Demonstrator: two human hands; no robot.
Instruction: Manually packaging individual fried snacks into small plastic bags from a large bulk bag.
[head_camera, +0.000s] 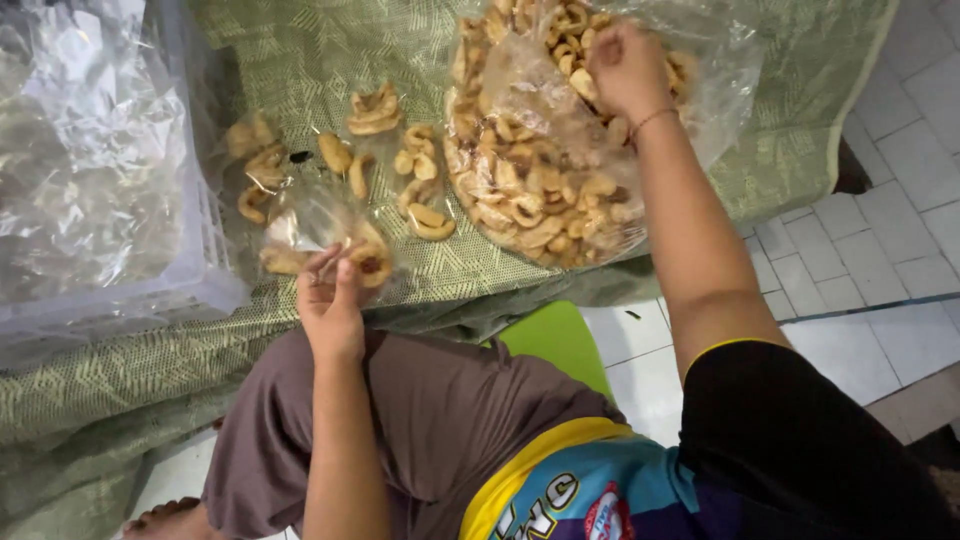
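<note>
I saw the left hand (330, 300) pinching the mouth of a small clear bag (320, 225) on the green cloth (300, 60), while the right hand (625, 65), fingers apparently closed, gripped light, brittle crackers (530, 180) inside the large bag (720, 90), best lifted gently.

Head camera, steep downward view, close over table (420, 270).
</note>
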